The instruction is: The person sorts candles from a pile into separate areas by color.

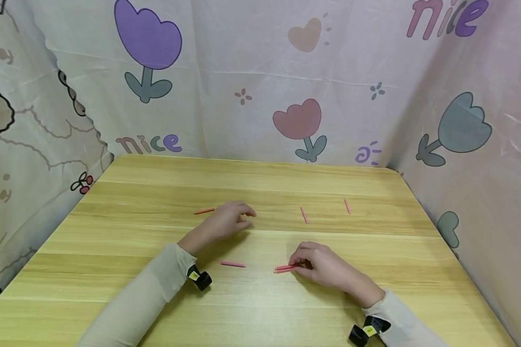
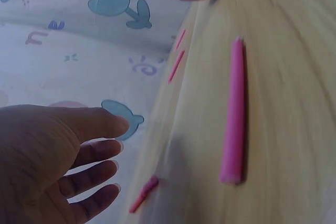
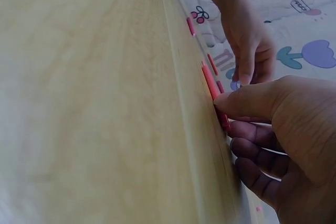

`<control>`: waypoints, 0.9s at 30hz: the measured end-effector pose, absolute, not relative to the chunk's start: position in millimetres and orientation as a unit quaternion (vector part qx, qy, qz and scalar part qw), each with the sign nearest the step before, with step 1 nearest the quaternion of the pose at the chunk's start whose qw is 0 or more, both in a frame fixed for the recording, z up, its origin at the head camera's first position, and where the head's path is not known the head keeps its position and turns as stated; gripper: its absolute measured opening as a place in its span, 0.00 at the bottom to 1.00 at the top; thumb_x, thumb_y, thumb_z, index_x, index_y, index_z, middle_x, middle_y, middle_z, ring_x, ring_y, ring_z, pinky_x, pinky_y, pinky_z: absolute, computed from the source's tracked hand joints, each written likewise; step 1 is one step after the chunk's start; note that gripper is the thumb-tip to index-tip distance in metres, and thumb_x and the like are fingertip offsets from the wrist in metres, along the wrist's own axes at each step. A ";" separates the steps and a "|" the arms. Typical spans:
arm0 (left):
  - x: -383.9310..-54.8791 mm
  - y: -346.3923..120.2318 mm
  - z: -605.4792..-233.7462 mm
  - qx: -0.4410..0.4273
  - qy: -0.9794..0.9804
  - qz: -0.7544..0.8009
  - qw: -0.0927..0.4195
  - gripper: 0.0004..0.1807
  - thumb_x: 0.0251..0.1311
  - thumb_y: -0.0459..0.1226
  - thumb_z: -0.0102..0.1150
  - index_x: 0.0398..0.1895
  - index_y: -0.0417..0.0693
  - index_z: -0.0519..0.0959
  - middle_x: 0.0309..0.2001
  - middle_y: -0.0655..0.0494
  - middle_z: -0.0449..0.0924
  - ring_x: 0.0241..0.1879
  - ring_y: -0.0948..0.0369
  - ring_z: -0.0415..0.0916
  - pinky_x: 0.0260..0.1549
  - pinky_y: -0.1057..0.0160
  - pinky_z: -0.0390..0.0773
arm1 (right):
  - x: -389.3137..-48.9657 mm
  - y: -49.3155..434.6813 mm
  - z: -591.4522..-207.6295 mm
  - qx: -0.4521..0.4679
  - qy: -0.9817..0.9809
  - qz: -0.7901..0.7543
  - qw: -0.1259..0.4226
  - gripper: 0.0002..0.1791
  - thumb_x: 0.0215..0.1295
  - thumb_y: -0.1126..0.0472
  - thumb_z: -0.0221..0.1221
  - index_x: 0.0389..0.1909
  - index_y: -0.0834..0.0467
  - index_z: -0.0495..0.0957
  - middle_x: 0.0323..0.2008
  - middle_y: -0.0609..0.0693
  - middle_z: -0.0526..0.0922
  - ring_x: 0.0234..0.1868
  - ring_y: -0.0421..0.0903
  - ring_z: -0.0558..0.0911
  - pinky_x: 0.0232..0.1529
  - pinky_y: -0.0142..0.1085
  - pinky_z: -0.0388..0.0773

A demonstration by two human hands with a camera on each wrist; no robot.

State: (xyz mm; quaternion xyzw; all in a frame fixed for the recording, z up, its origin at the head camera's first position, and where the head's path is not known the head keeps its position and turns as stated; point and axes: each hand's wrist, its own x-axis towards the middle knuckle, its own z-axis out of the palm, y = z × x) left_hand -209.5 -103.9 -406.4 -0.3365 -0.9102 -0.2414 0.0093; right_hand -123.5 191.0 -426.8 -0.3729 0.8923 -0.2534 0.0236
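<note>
In the head view, my right hand (image 1: 321,265) pinches thin red sticks (image 1: 283,269) between thumb and fingers, low over the table. At least two show, their ends pointing left. The right wrist view shows the thumb pressed on a red stick (image 3: 210,82). My left hand (image 1: 230,219) hovers with loosely bent fingers and nothing in its grasp. Left of it lies a red stick (image 1: 204,211). Nearer me is a pink stick (image 1: 232,264), large in the left wrist view, with a small pale tip. A reddish stick shape (image 2: 144,195) appears beyond the left fingers, its details blurred.
Two more pink sticks (image 1: 304,215) lie apart on the right half of the wooden table (image 1: 260,318). A printed cloth (image 1: 226,120) hangs behind and at both sides. Each wrist carries a small black camera (image 1: 199,278).
</note>
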 end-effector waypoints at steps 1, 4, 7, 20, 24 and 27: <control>-211.5 -105.3 -407.5 -0.333 -0.912 -0.239 0.008 0.13 0.63 0.36 0.63 0.50 0.45 0.82 0.49 0.52 0.81 0.40 0.58 0.77 0.46 0.57 0.76 | -123.6 191.1 -426.8 -0.372 0.892 -0.254 0.024 0.05 0.62 0.59 0.66 0.38 0.47 0.84 0.34 0.36 0.76 0.30 0.35 0.72 0.29 0.27 0.72; -216.9 -110.0 -409.6 -0.322 -0.917 -0.234 0.011 0.13 0.63 0.36 0.63 0.50 0.44 0.82 0.49 0.51 0.80 0.44 0.55 0.76 0.50 0.53 0.74 | -123.6 191.5 -426.8 -0.371 0.892 -0.256 0.026 0.05 0.63 0.59 0.66 0.38 0.47 0.84 0.35 0.36 0.76 0.30 0.35 0.72 0.29 0.27 0.72; -223.0 -114.9 -413.1 -0.312 -0.921 -0.230 0.018 0.13 0.63 0.37 0.63 0.49 0.44 0.82 0.49 0.50 0.80 0.49 0.53 0.75 0.52 0.51 0.73 | -124.0 191.7 -427.0 -0.370 0.893 -0.257 0.027 0.05 0.63 0.59 0.66 0.38 0.47 0.84 0.35 0.36 0.76 0.30 0.35 0.72 0.29 0.27 0.72; -235.8 -128.6 -422.0 -0.295 -0.928 -0.225 0.031 0.12 0.62 0.37 0.64 0.47 0.45 0.83 0.51 0.47 0.80 0.56 0.45 0.72 0.59 0.47 0.67 | -124.4 191.4 -427.6 -0.369 0.893 -0.254 0.028 0.05 0.63 0.59 0.66 0.38 0.47 0.84 0.35 0.36 0.76 0.30 0.35 0.72 0.30 0.27 0.72; -238.9 -129.8 -423.5 -0.295 -0.930 -0.217 0.031 0.12 0.63 0.37 0.63 0.47 0.44 0.83 0.52 0.47 0.80 0.56 0.45 0.72 0.59 0.47 0.67 | -124.5 191.2 -427.6 -0.369 0.894 -0.253 0.029 0.05 0.63 0.59 0.66 0.38 0.46 0.83 0.35 0.35 0.76 0.30 0.35 0.72 0.30 0.27 0.72; -242.4 -131.1 -426.4 -0.313 -0.926 -0.209 0.038 0.10 0.63 0.35 0.62 0.46 0.44 0.83 0.49 0.48 0.81 0.56 0.46 0.73 0.60 0.47 0.67 | -124.4 191.1 -427.4 -0.370 0.894 -0.252 0.028 0.05 0.63 0.59 0.66 0.38 0.46 0.83 0.34 0.35 0.76 0.30 0.34 0.72 0.30 0.27 0.72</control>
